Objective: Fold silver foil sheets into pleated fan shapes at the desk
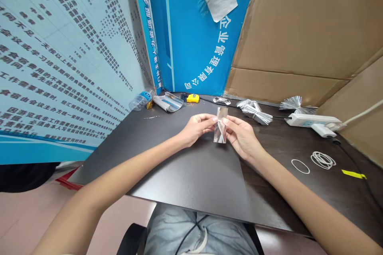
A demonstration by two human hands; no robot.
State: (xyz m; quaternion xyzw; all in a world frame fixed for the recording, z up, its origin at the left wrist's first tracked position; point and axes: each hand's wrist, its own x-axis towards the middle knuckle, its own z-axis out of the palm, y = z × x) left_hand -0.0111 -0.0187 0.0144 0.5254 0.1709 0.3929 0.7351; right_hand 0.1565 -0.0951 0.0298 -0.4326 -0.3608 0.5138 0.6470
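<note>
Both my hands meet above the middle of a dark sheet [191, 167] lying on the table. My left hand [196, 127] pinches the upper left edge of a small clear shiny plastic strip [220, 129]. My right hand [241, 135] pinches its right edge with thumb and forefinger. The strip hangs upright between the fingertips, a little above the sheet.
At the back lie a plastic bottle [140, 100], a folded shiny packet [170, 102], a yellow object [193, 98] and silvery fringed bundles [255, 112]. A white power strip [314, 121] and white rubber bands [323, 160] sit right. Cardboard and printed boards wall the table in.
</note>
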